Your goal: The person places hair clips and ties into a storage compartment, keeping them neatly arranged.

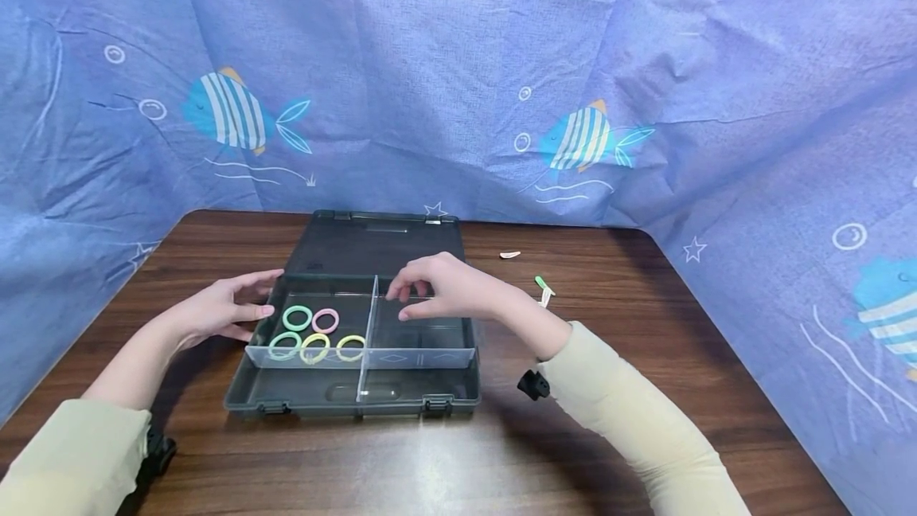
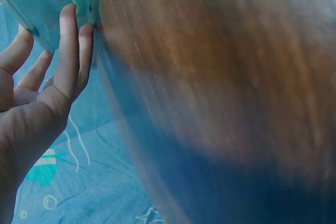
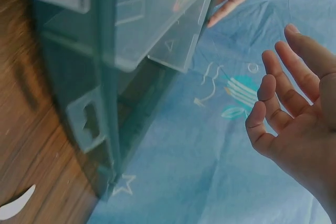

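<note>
A dark translucent divided box [image 1: 308, 403] lies with its lid [image 1: 387, 245] folded back. Its left compartment holds several small rings that look like hair ties, among them a green ring [image 1: 297, 307], a pink ring [image 1: 325, 329] and a yellow ring [image 1: 351, 337]. Against the box's left wall rests my left hand [image 1: 215, 310], its fingers spread and fairly straight along the side; the left wrist view shows fingertips touching that wall. My right hand [image 1: 447, 289] hovers over the right compartment with loosely bent fingers and nothing between them, as the right wrist view also shows.
A white hair clip [image 1: 510, 255] lies right of the lid. Nearby, a green hair clip [image 1: 540, 283] lies beside a white one [image 1: 546, 298]. Clear dividers [image 1: 372, 317] split the box. A blue fish-print cloth [image 1: 430, 102] hangs behind the wooden table [image 1: 609, 436].
</note>
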Demonstrator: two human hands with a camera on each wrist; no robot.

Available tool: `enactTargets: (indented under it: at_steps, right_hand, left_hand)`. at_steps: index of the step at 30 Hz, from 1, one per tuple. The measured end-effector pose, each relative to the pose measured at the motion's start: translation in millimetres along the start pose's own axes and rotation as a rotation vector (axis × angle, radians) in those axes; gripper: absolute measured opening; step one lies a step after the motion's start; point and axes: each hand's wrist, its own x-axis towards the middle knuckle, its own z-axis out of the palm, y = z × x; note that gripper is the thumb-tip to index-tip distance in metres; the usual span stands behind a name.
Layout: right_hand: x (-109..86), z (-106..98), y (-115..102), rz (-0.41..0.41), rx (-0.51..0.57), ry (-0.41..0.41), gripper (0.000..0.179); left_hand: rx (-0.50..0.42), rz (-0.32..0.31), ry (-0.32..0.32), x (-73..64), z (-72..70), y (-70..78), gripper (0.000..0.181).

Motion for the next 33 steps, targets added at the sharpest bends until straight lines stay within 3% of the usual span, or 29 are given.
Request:
enactTargets:
  at_steps: [7, 16, 21, 33]
  right_hand:
    - [-24.5, -9, 5, -0.013, 0.006, 0.041, 0.02]
    - [-60.4, -18, 17, 0.108, 0.049, 0.077, 0.02]
    - [-81.7, -15, 33, 0.163, 0.071, 0.117, 0.02]
    - [-115.7, 1, 79, 0.291, 0.0, 0.234, 0.021]
  left_hand:
    - [0.015, -0.005, 0.004, 0.8, -1.4, -1.4, 0.078]
    - [0.002, -0.011, 0.0, -0.1, 0.4, 0.2, 0.078]
    - [-0.01, -0.017, 0.001, -0.9, 1.3, -0.1, 0.079]
    - [0.004, -0.022, 0.007, 0.8, -0.9, -2.4, 0.079]
